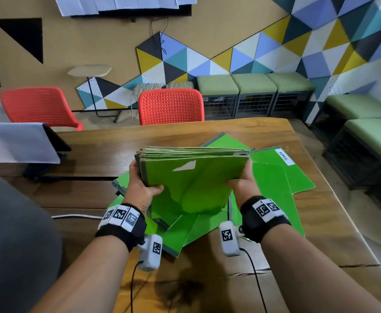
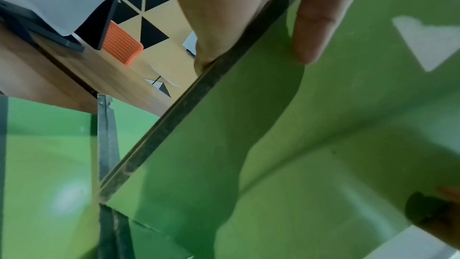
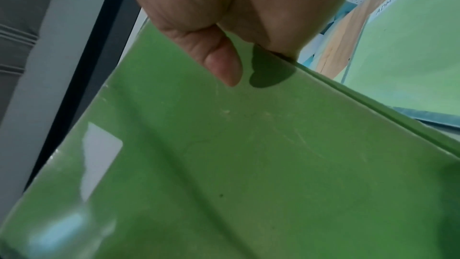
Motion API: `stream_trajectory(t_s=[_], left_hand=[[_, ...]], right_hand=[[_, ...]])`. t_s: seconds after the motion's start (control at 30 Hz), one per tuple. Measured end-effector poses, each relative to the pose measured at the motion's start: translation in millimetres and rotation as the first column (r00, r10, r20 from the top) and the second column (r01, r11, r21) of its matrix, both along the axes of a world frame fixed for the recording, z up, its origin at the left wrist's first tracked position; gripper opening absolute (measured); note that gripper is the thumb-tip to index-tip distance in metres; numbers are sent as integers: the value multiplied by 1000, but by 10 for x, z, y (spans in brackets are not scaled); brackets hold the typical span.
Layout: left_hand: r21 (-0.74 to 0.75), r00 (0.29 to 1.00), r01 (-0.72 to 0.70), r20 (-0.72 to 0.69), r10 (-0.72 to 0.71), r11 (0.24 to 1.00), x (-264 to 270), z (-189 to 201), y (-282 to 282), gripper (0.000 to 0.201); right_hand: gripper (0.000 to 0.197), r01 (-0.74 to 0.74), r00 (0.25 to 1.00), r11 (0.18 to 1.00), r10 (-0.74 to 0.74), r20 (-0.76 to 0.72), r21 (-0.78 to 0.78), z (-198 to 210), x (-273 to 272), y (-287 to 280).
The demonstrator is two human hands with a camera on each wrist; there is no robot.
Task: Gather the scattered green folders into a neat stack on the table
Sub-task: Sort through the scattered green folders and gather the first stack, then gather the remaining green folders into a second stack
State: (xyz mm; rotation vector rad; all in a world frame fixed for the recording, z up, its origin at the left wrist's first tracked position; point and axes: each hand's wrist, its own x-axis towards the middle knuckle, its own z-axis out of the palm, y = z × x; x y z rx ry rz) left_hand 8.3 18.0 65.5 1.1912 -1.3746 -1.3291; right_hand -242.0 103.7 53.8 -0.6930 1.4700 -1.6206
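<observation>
The head view is bright and evenly lit, sharp between the hands and softer toward the borders, where the wide lens bows the wall (image 1: 298,53) and table (image 1: 320,222) edges. White glare patches sit on the glossy held folders (image 1: 191,184) just beyond the left hand (image 1: 140,190). Both wrist views are dimmer, muted and soft; the left thumb (image 2: 316,27) and right thumb (image 3: 221,62) each throw a dark shadow on the cover beside them, and pale reflections smear below
</observation>
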Motion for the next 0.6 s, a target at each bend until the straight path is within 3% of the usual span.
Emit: stream_trajectory(t_s=[0.13, 0.23, 0.33, 0.43, 0.6], left_hand=[[57, 982, 29, 185, -39, 998, -56, -128, -37, 75], [108, 933, 24, 355, -61, 994, -52, -282, -105, 73], [160, 873, 33, 477, -107, 987, -33, -434, -110, 70], [210, 816, 12, 562, -131, 978, -18, -570, -142, 71], [182, 806, -13, 584, -97, 983, -23, -554, -120, 66]], right_hand=[[86, -11, 997, 998, 16, -78, 62, -148, -3, -43], [62, -34, 950, 989, 77, -303, 146, -251, 21, -15], [49, -6, 881, 936, 172, -441, 352, -504, 32, -16], [40, 30, 840, 870, 245, -484, 493, -669, 56, -40], [32, 93, 767, 882, 232, -598, 462, -587, 25, -92]])
